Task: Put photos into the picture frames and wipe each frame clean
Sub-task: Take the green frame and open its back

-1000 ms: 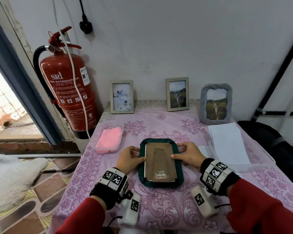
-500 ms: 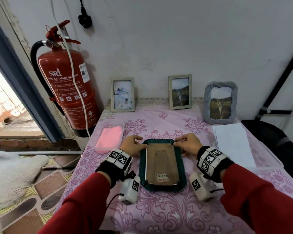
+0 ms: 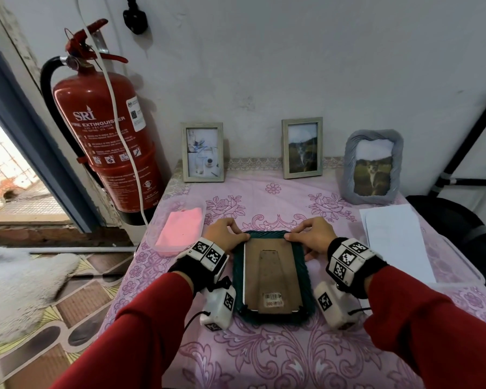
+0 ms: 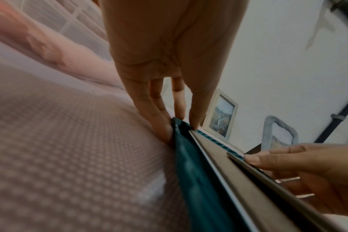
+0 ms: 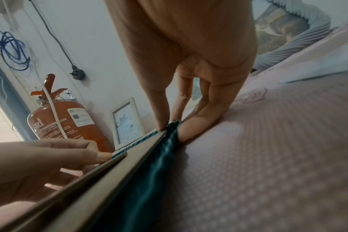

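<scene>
Three frames (image 3: 302,148) stand filled beyond the fingers, apparently done. The green frame (image 3: 272,277) lies face down on the desk (image 3: 264,357), both hands' fingers (image 3: 237,234) pinching its far corners; wiping remains. A tub (image 3: 163,230) left of them holds a pink cloth (image 3: 180,230).

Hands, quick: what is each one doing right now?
Left hand: fingers pinching the green frame at its far left corner.
Right hand: fingers pinching the far right corner.

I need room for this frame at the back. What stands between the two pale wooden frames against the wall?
Nothing: only bare pink tablecloth shows between the left frame and the middle frame, in the head view.
</scene>
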